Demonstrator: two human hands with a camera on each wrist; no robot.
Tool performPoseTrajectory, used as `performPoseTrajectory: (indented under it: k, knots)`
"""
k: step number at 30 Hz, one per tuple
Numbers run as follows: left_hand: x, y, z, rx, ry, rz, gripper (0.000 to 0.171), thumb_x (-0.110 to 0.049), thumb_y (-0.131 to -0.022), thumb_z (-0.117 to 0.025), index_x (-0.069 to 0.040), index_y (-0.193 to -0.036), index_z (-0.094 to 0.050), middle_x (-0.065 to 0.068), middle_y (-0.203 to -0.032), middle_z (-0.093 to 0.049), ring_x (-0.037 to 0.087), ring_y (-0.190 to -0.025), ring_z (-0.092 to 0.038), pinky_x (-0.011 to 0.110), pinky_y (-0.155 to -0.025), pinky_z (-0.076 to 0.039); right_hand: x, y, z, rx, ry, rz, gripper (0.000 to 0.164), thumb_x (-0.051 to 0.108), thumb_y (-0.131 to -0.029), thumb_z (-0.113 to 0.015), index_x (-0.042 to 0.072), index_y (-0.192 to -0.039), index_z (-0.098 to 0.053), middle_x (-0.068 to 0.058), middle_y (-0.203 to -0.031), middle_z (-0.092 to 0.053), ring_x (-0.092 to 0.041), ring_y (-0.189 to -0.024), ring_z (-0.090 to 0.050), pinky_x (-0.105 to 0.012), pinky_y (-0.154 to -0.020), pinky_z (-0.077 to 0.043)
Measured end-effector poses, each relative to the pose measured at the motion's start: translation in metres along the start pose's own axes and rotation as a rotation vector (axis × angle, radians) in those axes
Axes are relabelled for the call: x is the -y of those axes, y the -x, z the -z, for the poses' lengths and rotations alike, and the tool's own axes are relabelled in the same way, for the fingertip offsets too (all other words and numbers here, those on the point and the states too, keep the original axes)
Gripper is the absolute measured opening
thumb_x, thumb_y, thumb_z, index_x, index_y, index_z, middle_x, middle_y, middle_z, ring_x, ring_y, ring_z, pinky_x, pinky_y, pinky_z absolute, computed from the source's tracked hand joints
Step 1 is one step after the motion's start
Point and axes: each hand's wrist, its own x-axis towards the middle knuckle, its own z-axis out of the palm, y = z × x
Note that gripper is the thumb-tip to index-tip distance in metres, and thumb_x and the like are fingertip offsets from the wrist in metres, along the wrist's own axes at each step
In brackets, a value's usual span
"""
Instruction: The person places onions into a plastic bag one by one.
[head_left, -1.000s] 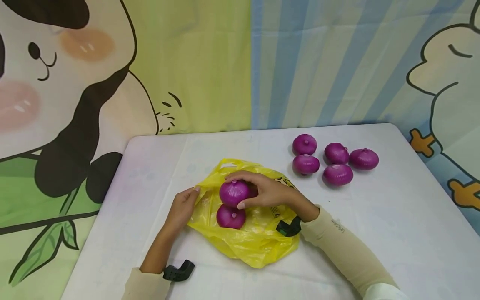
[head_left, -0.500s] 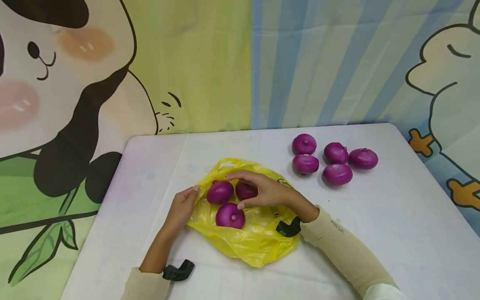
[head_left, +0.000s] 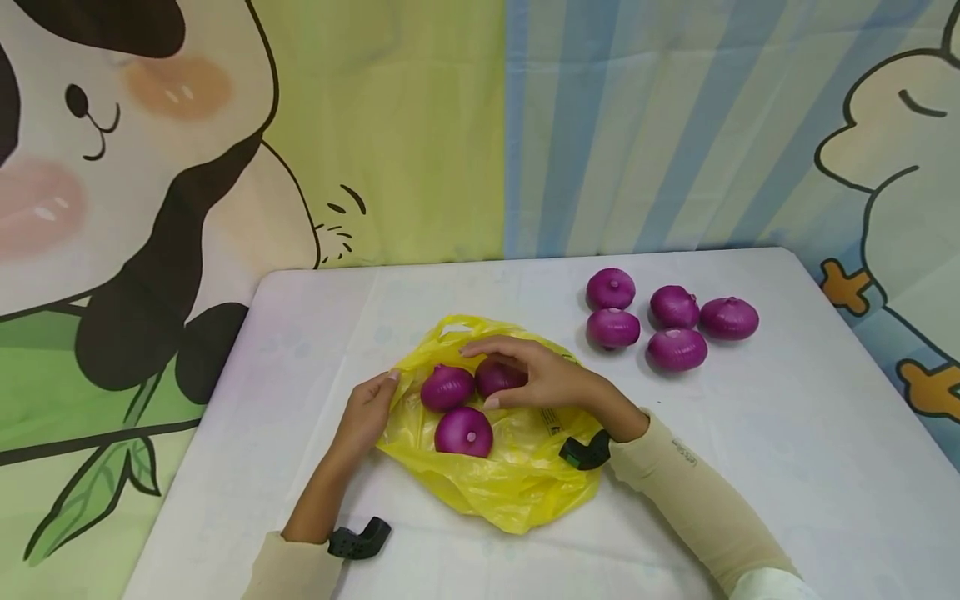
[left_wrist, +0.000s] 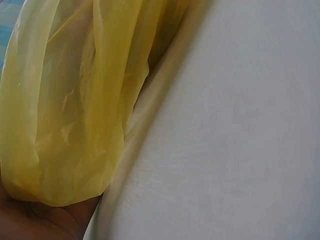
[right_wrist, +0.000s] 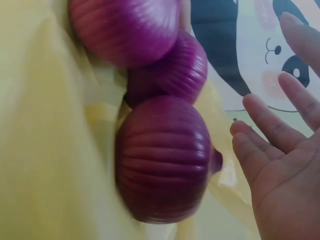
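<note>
The left hand pinches the yellow bag; the empty right hand spreads loosely beside three onions inside (five other onions sit on the surface).

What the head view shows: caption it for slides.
Left grip pinching a yellow bag with three purple onions inside, right grip open above; five more onions on the table.

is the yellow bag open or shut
Open: the yellow bag has its mouth spread, showing three onions inside, while the left hand holds its edge.
</note>
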Motion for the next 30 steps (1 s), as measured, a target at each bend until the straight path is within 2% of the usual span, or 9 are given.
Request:
performPoseTrajectory:
  k: [3,7,13,18,22,25,28,30]
  knots:
    - [0.001,0.000,0.000,0.002,0.003,0.004,0.053,-0.046,-0.103,-0.042,-0.003,-0.124,-0.064,0.013,-0.127,-0.060,0.024,-0.114,-0.053,0.044,-0.106,-0.036,0.002,0.003,0.003,-0.015,-0.030,0.014,0.057,0.005,-0.086,-0.074,0.002,-0.137,-0.049,-0.021,-0.141,-0.044,-0.032,-0.131,-0.042,-0.052,-0.106,-0.034]
    - [0.002,0.000,0.000,0.008,0.004,0.010,0.055,-0.048,-0.102,-0.042,-0.004,-0.127,-0.062,0.012,-0.132,-0.058,0.026,-0.123,-0.049,0.045,-0.109,-0.033,0.005,0.006,0.008,-0.018,-0.058,0.023,0.058,0.002,-0.086,-0.073,-0.002,-0.138,-0.047,-0.023,-0.143,-0.042,-0.023,-0.135,-0.039,-0.053,-0.109,-0.028]
    - [0.002,0.000,0.001,0.015,0.004,0.015,0.057,-0.050,-0.102,-0.040,-0.004,-0.131,-0.060,0.013,-0.137,-0.054,0.026,-0.130,-0.044,0.044,-0.111,-0.029,0.011,0.014,0.017,-0.045,-0.033,0.039,0.056,-0.002,-0.086,-0.072,0.001,-0.137,-0.049,-0.027,-0.140,-0.043,-0.025,-0.133,-0.041,-0.047,-0.110,-0.030]
    - [0.002,0.000,0.001,0.023,0.009,0.019,0.058,-0.050,-0.102,-0.040,-0.003,-0.131,-0.059,0.013,-0.139,-0.052,0.027,-0.134,-0.040,0.045,-0.112,-0.027,0.013,0.020,0.023,-0.089,0.007,0.071,0.054,-0.005,-0.086,-0.071,-0.005,-0.135,-0.049,-0.022,-0.141,-0.046,-0.027,-0.134,-0.040,-0.041,-0.110,-0.031]
    - [0.002,0.001,0.001,0.018,0.010,0.020,0.057,-0.050,-0.102,-0.040,-0.003,-0.129,-0.060,0.013,-0.136,-0.054,0.027,-0.130,-0.044,0.045,-0.111,-0.030,0.011,0.026,0.028,-0.117,0.020,0.103,0.054,-0.004,-0.085,-0.072,-0.008,-0.134,-0.047,-0.018,-0.142,-0.046,-0.028,-0.135,-0.038,-0.041,-0.110,-0.031]
    - [0.001,0.001,0.000,0.011,0.017,0.015,0.056,-0.050,-0.102,-0.041,-0.003,-0.123,-0.064,0.013,-0.126,-0.060,0.027,-0.115,-0.052,0.044,-0.105,-0.036,0.009,0.032,0.033,-0.136,0.005,0.112,0.055,-0.004,-0.085,-0.071,-0.007,-0.135,-0.047,-0.019,-0.142,-0.046,-0.031,-0.135,-0.038,-0.041,-0.109,-0.031]
    - [0.000,0.001,-0.001,0.000,0.013,0.008,0.056,-0.050,-0.102,-0.041,-0.003,-0.115,-0.067,0.013,-0.114,-0.063,0.026,-0.099,-0.054,0.042,-0.098,-0.041,0.005,0.039,0.038,-0.160,-0.005,0.092,0.055,-0.006,-0.085,-0.070,-0.006,-0.135,-0.048,-0.019,-0.141,-0.047,-0.031,-0.134,-0.040,-0.041,-0.108,-0.032]
    - [0.000,0.001,-0.001,-0.006,0.006,0.006,0.056,-0.051,-0.102,-0.040,-0.003,-0.114,-0.067,0.011,-0.112,-0.063,0.024,-0.096,-0.054,0.040,-0.096,-0.041,0.002,0.043,0.041,-0.178,-0.009,0.072,0.055,-0.007,-0.085,-0.070,-0.007,-0.135,-0.047,-0.019,-0.140,-0.047,-0.030,-0.133,-0.040,-0.041,-0.108,-0.032]
